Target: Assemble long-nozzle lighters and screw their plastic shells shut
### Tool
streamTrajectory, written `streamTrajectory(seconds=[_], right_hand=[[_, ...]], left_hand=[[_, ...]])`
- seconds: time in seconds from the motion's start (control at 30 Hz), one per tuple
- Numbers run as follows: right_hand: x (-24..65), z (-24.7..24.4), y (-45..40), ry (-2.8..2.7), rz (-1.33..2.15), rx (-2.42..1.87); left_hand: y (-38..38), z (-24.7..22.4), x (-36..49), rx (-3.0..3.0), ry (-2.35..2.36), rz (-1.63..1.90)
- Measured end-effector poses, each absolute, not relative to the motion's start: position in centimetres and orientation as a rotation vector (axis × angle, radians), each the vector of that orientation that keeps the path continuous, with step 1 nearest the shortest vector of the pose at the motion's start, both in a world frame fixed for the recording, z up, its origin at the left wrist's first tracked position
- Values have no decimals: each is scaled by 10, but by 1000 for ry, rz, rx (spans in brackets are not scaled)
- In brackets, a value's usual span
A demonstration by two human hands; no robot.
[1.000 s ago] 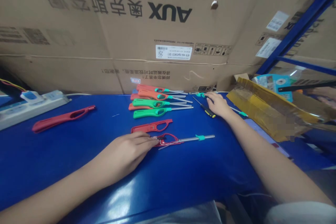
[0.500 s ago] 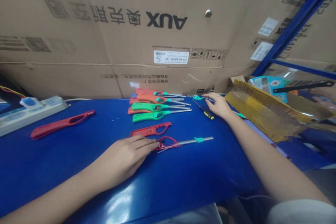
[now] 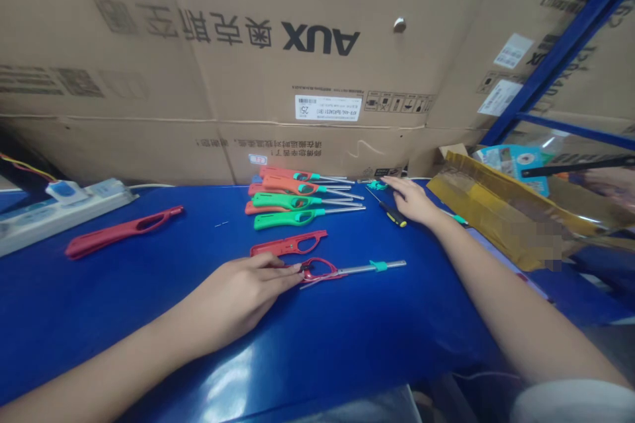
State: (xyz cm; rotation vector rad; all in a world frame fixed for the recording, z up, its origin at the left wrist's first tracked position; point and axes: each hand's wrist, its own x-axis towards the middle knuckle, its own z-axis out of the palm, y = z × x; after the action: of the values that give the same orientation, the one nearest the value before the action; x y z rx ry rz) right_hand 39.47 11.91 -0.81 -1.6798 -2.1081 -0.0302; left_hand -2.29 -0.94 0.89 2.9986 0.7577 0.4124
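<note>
My left hand (image 3: 251,287) rests over the handle of a red lighter (image 3: 321,269) with a long metal tube, pressing it to the blue table, its fingers together on it. A teal plastic piece (image 3: 380,266) sits on that tube. Just behind lies a loose red handle half (image 3: 292,244). At the back, my right hand (image 3: 413,199) stretches its fingers beside a small heap of teal plastic pieces (image 3: 376,184); whether the fingertips touch them I cannot tell. A black and yellow screwdriver (image 3: 395,215) lies left of that hand.
Several red, orange and green lighters (image 3: 288,201) lie stacked at the back. Another red handle half (image 3: 124,232) is at the left, near a white power strip (image 3: 64,208). A yellow-taped cardboard box (image 3: 489,211) stands at the right. Large cardboard (image 3: 238,79) walls the back.
The view has shifted slightly, so everything sits a little to the right. My left hand stays on the red lighter; my right hand remains beside the teal pieces.
</note>
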Motion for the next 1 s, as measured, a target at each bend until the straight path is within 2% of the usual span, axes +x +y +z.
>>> streamTrajectory(seconds=[0.27,0.53,0.7,0.8,1.0], right_hand=[[404,-7,118,-2107,-50,-1788],[398,13,106,-2018,19,-1904],[354,26,79,-2128,285,-1689],[323,26,62,-2371,528,-1419],[306,20,54,-2481,562,-1300]], left_hand=[[-8,12,-28,3012,708,372],[-7,17,-29,2902,789,390],[-11,20,-26,2902,857,355],[-14,20,-23,2871,926,365],[-14,14,-18,2742,969,411]])
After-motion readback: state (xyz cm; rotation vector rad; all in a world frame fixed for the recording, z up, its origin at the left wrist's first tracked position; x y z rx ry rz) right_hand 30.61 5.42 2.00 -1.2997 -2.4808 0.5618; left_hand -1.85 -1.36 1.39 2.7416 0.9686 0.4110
